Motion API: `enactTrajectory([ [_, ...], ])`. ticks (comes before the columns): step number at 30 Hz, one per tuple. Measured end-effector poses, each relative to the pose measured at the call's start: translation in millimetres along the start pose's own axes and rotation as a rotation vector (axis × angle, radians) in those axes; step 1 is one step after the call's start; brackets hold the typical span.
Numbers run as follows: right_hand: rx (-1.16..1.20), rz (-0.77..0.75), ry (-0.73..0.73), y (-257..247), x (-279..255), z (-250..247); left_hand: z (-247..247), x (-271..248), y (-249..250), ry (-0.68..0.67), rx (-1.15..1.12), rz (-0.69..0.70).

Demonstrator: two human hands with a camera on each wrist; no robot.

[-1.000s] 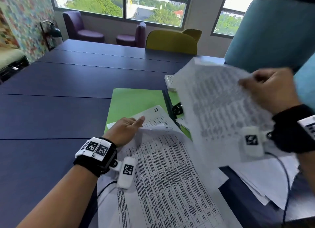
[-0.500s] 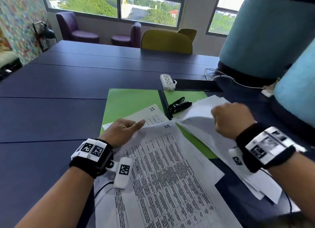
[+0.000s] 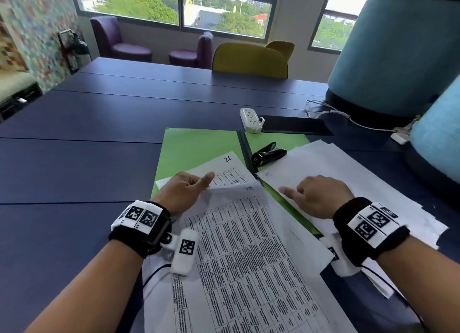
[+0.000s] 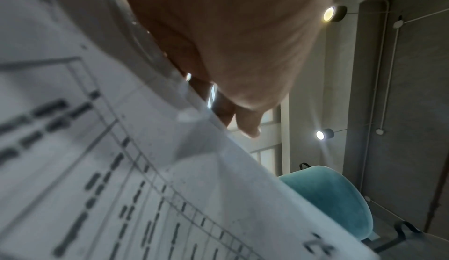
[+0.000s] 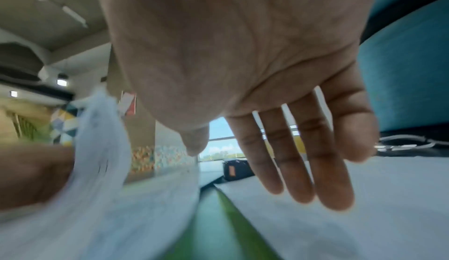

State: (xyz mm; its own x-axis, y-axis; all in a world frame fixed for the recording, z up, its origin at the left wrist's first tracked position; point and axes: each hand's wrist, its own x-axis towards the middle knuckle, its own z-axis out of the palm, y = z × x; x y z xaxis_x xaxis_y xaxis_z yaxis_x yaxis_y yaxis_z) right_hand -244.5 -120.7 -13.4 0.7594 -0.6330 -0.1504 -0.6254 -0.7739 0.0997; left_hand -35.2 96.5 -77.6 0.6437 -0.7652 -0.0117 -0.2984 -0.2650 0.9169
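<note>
Head view: turned-over sheets lie in a pile [image 3: 348,173] under the right hand [image 3: 316,198]. A printed stack [image 3: 249,270] remains below the left hand [image 3: 183,192], so the sorting looks partway done.
Left wrist view: the left hand pinches the raised far edge of the top sheet [image 4: 170,187].
Right wrist view: the right hand is empty, fingers straight, palm down just above the pile.
</note>
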Motion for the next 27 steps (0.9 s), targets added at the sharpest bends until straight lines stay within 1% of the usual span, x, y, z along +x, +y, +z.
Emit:
enactTrajectory([
  [3,0.179,-0.081,0.123,-19.8,7.3,-14.8,1.6,0.1,0.0,0.015,-0.009,-0.031],
  [5,0.303,-0.126,0.147,-37.4,14.4,-19.7,2.8,1.9,-4.8,0.018,-0.031,-0.010],
  [7,0.387,-0.142,0.084,-52.7,22.6,-18.6,2.4,6.0,-11.1,0.007,-0.042,0.025],
  [10,0.403,-0.096,-0.030,-66.0,36.4,-9.6,-2.2,2.6,-7.2,-0.119,-0.008,0.075],
  [12,0.422,-0.037,-0.047,-69.8,41.4,-5.8,-4.9,-2.2,-1.2,-0.196,0.006,0.080],
  [13,0.461,-0.007,-0.040,-70.6,42.9,-4.2,-4.3,-4.6,1.8,-0.206,-0.016,0.072],
  [15,0.565,0.049,-0.041,-71.1,43.0,-4.0,-1.6,-6.4,4.9,-0.159,-0.051,0.039],
  [18,0.692,0.096,-0.104,-69.2,42.1,-4.9,-0.5,-6.9,7.3,-0.120,-0.046,0.044],
  [20,0.691,0.076,-0.137,-68.4,40.1,-7.3,-1.2,-6.5,7.7,-0.112,-0.038,0.023],
  [25,0.809,-0.034,-0.067,-66.6,24.1,-12.0,-1.5,-4.6,5.7,-0.076,-0.016,0.011],
  [27,0.784,-0.076,-0.120,-64.9,15.4,-10.6,-2.6,-3.3,3.9,-0.068,0.013,0.012],
])
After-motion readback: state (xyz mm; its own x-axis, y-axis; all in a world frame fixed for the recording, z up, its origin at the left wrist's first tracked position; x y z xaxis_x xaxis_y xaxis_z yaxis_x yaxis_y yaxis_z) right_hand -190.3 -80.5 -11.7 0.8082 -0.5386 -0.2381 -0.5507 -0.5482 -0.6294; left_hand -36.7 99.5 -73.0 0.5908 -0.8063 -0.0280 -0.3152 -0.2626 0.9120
